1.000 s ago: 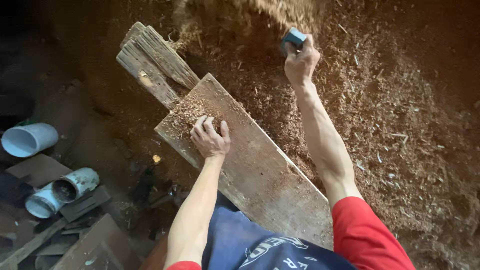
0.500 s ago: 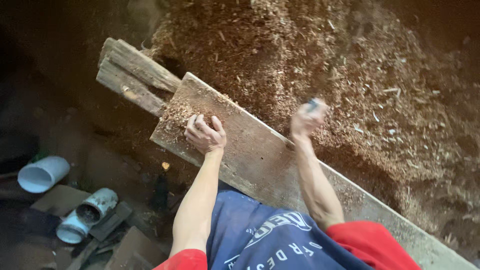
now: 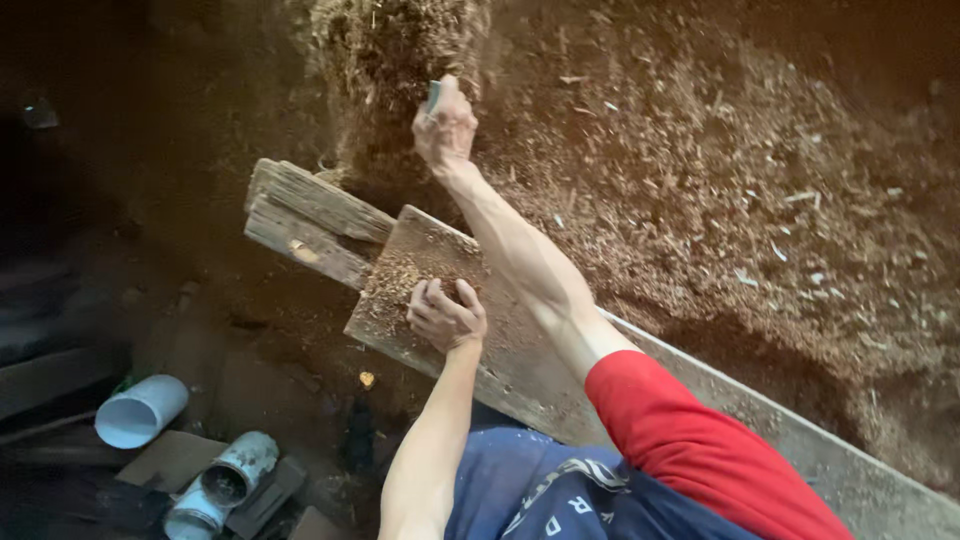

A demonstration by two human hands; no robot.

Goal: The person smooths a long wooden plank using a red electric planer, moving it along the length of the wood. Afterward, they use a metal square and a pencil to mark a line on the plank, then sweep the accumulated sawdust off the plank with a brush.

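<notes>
We saw the right hand (image 3: 446,125) reaching far out toward twelve o'clock, arm stretched over the wooden board (image 3: 520,350), and its fingers were clamped tight around a small blue-grey tool (image 3: 433,96), of which only an edge peeked out above the knuckles. A cloud of sawdust (image 3: 385,70) hung in the air just beside that fist, at its ten o'clock, blurred as it flew. The left hand (image 3: 446,315) lay on the board's far end, fingers curled together and pressing down into a small drift of shavings (image 3: 398,285) that sat at its ten o'clock. We could not tell whether those fingers gripped anything beyond loose shavings.

The board ran from the middle of the view down toward four o'clock, and its far end rested on two weathered timbers (image 3: 310,225) lying side by side at ten o'clock. A great heap of sawdust (image 3: 720,200) filled everything from one to four o'clock, touching the board's long edge. The red sleeve (image 3: 690,440) came in at five o'clock above a blue shirt (image 3: 520,490). Down at eight o'clock, well apart from both hands, we made out a white pipe piece (image 3: 140,410) and two more pipe fittings (image 3: 220,490) on the dark floor.
</notes>
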